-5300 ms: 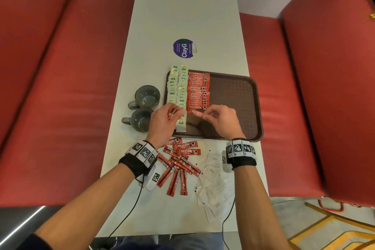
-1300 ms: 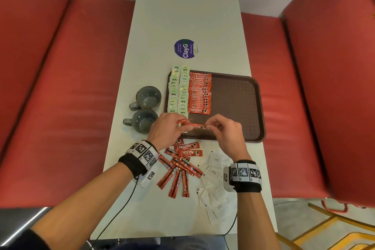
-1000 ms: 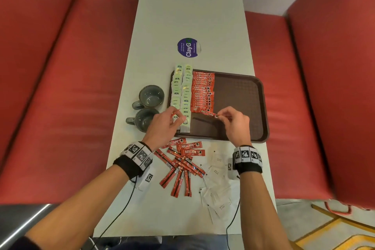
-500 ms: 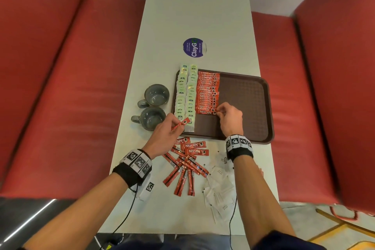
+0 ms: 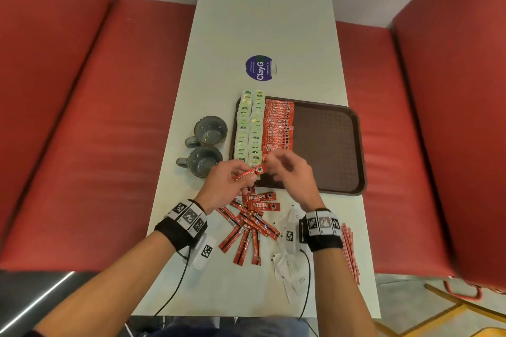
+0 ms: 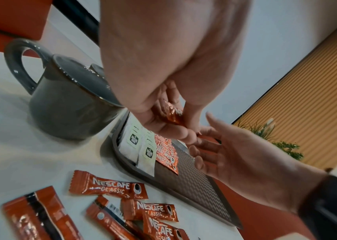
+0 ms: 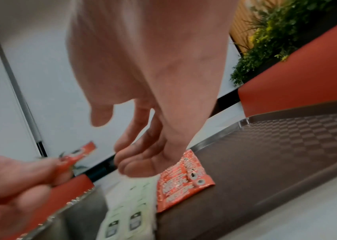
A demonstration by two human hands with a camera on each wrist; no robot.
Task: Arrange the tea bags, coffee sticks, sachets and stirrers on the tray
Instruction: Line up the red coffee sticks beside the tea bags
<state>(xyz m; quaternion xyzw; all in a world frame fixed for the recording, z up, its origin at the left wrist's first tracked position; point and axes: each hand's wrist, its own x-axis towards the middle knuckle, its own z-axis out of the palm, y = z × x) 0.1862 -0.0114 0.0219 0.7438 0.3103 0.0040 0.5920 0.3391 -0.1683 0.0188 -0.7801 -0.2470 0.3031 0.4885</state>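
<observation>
A long white desk (image 5: 262, 22) runs between red benches (image 5: 95, 131), with a brown tray (image 5: 328, 145) near the person, two grey mugs (image 5: 204, 145) to its left and a round sticker (image 5: 260, 67) beyond. On the tray lie two columns of tea bags (image 5: 250, 128) and a column of coffee sticks (image 5: 278, 128) beside them. Half a second ago the right hand (image 5: 293, 172) was setting a stick at the near end of that column; it has now drawn back, empty with fingers loosely spread, towards the left hand (image 5: 227, 180), which pinches the next stick (image 5: 250, 172) above the tray's near left corner. So the column is one stick longer and another handover looks due. Loose sticks (image 5: 249, 224), white sachets (image 5: 287, 268) and striped stirrers (image 5: 350, 254) lie on the desk, not yet placed.
</observation>
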